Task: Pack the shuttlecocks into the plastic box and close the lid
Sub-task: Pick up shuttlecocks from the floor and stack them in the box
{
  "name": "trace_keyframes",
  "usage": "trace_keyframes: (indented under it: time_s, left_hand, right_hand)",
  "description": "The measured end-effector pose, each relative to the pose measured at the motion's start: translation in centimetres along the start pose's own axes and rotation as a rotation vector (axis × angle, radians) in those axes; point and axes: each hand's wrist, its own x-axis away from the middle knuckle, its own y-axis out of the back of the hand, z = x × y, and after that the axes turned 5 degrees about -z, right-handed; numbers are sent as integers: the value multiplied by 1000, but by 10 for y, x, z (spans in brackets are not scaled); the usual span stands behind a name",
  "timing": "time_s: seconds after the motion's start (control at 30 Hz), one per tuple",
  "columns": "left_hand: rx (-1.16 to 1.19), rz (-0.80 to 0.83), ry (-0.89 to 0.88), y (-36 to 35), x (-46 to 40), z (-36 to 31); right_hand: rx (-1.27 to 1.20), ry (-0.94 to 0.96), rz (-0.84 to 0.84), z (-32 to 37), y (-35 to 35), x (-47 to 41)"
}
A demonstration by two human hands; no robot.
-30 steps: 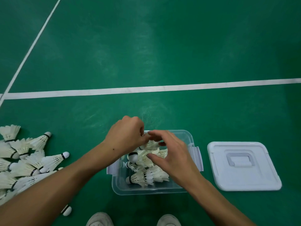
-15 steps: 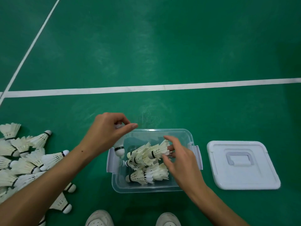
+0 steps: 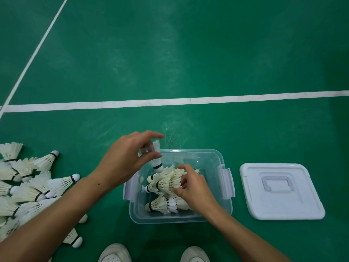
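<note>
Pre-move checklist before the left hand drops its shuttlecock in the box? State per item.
1. Left hand grip on the held shuttlecock, cork end down: ok.
2. Held shuttlecock above the plastic box, at its far left corner: ok.
3. Drop spot free: not ok; the right hand lies on the shuttlecocks in the box right beside it.
4. Room in the box: ok; the far right part shows bare bottom.
5. Lid off, flat on the floor right of the box: ok.
6. Pile of shuttlecocks on the floor at left not yet packed: not ok for closing.
</note>
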Motion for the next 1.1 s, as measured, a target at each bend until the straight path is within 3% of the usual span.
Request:
trace_keyframes:
  time_s: [0.1, 0.27, 0.47, 0.57, 0.73, 0.87, 0.97, 1.1]
  left_hand:
    - [-23, 20, 21, -3, 1, 0]
    - [-69, 80, -133, -3, -2, 5]
    - [-128, 347, -194, -10, -9, 2]
    - [-56, 476, -156, -17, -14, -4]
    - [110, 373, -159, -26, -22, -14]
    - [283, 219, -57, -30, -16, -18]
    - [138, 315, 53, -35, -4, -11]
    - [-202, 559, -37, -53, 17, -7]
  right_hand:
    - [-56, -17, 32, -3, 5, -2]
    - [-39, 27, 45, -4, 24, 9]
    - [-117, 155, -175, 20, 65, 16]
    - [-75, 306, -175, 32, 69, 14]
    - [56, 418, -180, 30, 60, 10]
    - [186, 469, -300, 18, 66, 17]
    - [254, 374, -389, 3, 71, 27]
    - [315, 249, -385, -10, 59, 33]
